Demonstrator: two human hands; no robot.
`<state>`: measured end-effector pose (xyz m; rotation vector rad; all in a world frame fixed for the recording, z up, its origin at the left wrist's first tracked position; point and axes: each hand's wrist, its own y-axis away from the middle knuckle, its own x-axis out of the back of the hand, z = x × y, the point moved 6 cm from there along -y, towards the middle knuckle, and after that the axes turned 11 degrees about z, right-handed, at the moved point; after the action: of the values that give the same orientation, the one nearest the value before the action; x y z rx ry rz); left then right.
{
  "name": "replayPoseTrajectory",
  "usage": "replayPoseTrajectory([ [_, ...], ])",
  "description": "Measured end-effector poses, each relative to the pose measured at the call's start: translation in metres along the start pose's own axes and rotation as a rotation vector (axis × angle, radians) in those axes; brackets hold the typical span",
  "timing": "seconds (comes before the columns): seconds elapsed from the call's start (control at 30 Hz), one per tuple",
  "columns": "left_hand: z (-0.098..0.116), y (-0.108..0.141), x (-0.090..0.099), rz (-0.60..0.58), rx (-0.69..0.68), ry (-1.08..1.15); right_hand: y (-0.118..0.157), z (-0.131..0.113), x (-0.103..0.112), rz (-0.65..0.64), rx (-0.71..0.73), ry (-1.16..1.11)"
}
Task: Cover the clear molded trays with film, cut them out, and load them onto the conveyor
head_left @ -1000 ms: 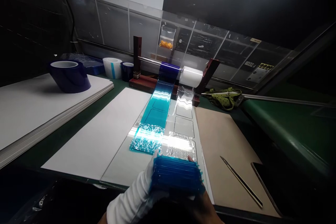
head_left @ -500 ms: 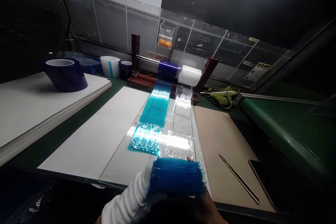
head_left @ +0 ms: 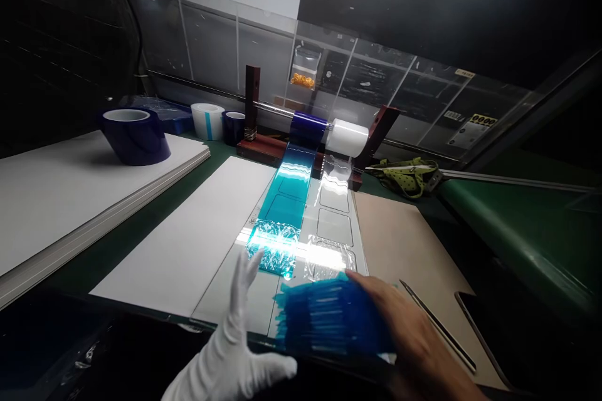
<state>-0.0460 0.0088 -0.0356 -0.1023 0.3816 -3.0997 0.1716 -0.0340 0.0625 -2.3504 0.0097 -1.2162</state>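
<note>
One thick, deep-blue, layered stack of ragged-edged film (head_left: 329, 316) is held in my bare right hand (head_left: 404, 322), nearer me than the flat teal plastic strip (head_left: 283, 207); my white-gloved left hand (head_left: 235, 354) spreads wide.

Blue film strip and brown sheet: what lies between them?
In the head view, the clear film strip lies between them, over a pale sheet.

White glare is streaking the blue film (head_left: 283, 210) and clear film (head_left: 335, 184) at 6 o'clock, blur is smearing the blue bundle (head_left: 332, 318) further out, and deep shadow is filling the edges at 3, 8 and 10 o'clock.
</note>
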Motion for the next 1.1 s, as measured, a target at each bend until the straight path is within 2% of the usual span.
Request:
replayPoseTrajectory([
  [0.07, 0.009, 0.000, 0.013, 0.044, -0.026, 0.002, -0.009, -0.010, 0.000, -0.123, 0.075, 0.123],
  [0.17, 0.014, 0.002, 0.022, 0.090, -0.034, 0.001, -0.013, -0.014, -0.019, -0.283, 0.089, 0.207],
  [0.23, 0.012, 0.006, 0.024, 0.086, -0.007, -0.008, -0.012, -0.013, -0.029, -0.331, 0.080, 0.224],
  [0.37, 0.008, 0.012, 0.025, 0.042, 0.040, -0.009, -0.008, -0.013, -0.022, -0.324, 0.131, 0.251],
  [0.47, 0.000, 0.012, 0.028, 0.067, 0.074, -0.007, -0.007, -0.014, -0.016, -0.302, 0.175, 0.305],
  [0.63, -0.036, 0.000, 0.020, 0.119, 0.167, 0.033, -0.011, -0.005, -0.038, -0.292, 0.128, 0.408],
  [0.7, -0.049, -0.001, 0.013, 0.109, 0.197, 0.043, -0.013, -0.004, -0.040, -0.272, 0.110, 0.359],
  [0.77, -0.049, 0.003, 0.005, 0.081, 0.202, 0.060, -0.016, -0.001, -0.030, -0.206, 0.042, 0.255],
  [0.83, -0.038, 0.007, -0.009, 0.015, 0.248, 0.163, -0.017, 0.005, -0.017, -0.105, -0.095, 0.079],
  [0.93, -0.008, 0.007, -0.050, -0.216, 0.446, 0.514, -0.003, 0.023, -0.010, 0.076, -0.329, -0.223],
  [1.03, 0.021, -0.003, -0.092, -0.450, 0.554, 0.697, 0.028, 0.047, -0.031, 0.181, -0.459, -0.363],
  [1.1, 0.028, -0.008, -0.111, -0.569, 0.597, 0.747, 0.054, 0.064, -0.055, 0.139, -0.524, -0.417],
])
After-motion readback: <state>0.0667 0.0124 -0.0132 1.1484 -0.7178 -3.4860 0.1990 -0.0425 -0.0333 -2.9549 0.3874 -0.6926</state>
